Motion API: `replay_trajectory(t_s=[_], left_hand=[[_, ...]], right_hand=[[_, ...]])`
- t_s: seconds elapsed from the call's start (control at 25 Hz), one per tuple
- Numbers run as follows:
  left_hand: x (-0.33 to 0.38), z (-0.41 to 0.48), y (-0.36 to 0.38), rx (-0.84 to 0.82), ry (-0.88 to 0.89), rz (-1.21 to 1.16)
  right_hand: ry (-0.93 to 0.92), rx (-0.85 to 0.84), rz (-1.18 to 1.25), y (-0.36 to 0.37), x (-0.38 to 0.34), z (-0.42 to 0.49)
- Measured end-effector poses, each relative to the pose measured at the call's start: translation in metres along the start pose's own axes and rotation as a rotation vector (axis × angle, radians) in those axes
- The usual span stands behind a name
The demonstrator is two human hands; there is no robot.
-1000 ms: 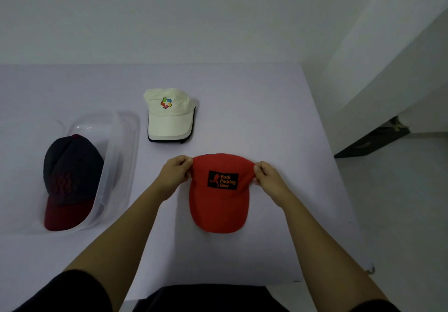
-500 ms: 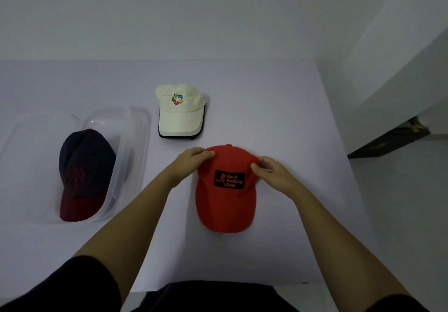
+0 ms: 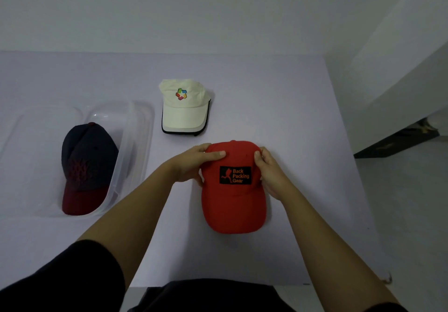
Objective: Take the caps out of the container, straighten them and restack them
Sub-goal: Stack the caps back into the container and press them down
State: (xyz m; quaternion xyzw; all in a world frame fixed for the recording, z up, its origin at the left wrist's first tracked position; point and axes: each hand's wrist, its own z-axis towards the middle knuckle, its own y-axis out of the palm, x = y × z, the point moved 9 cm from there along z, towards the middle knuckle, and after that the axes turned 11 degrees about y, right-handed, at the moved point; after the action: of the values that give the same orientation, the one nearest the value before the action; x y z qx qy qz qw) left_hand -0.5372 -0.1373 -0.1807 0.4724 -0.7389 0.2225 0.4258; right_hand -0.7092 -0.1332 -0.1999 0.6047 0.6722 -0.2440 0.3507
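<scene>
The red cap (image 3: 234,202) is lying on the table (image 3: 278,93) (brim towards us); we are gripping its crown with our left hand (image 3: 194,163) and right hand (image 3: 270,173).

Black short sleeves (image 3: 72,277); bare forearms; dark lap.

clear container (image 3: 135,141) left side cut by frame edge, second cap's dark rim (image 3: 184,132) mostly hidden under cream cap (image 3: 183,108), left hand (image 3: 191,166) fingertips hidden behind red cap (image 3: 232,190), navy cap (image 3: 87,163) emblem too dim to read
</scene>
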Motion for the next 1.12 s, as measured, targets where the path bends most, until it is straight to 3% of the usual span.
replay_trajectory(t_s=[0.24, 0.48, 0.64, 0.84, 1.12], left_hand=[[0.012, -0.01, -0.001, -0.149, -0.096, 0.04], [0.053, -0.036, -0.035, -0.164, 0.039, 0.047], [0.087, -0.08, -0.096, -0.132, 0.147, 0.1], [0.112, -0.144, -0.197, -0.058, 0.207, 0.211], [0.16, -0.208, -0.33, 0.096, 0.369, 0.317]], right_hand=[[-0.118, -0.01, -0.012, 0.019, -0.029, -0.014], [-0.209, -0.044, -0.086, 0.061, -0.083, -0.033], [-0.324, -0.051, -0.157, 0.12, -0.129, -0.051], [-0.32, 0.122, -0.061, 0.197, -0.13, -0.03], [-0.199, -0.002, -0.599, 0.335, -0.081, 0.014]])
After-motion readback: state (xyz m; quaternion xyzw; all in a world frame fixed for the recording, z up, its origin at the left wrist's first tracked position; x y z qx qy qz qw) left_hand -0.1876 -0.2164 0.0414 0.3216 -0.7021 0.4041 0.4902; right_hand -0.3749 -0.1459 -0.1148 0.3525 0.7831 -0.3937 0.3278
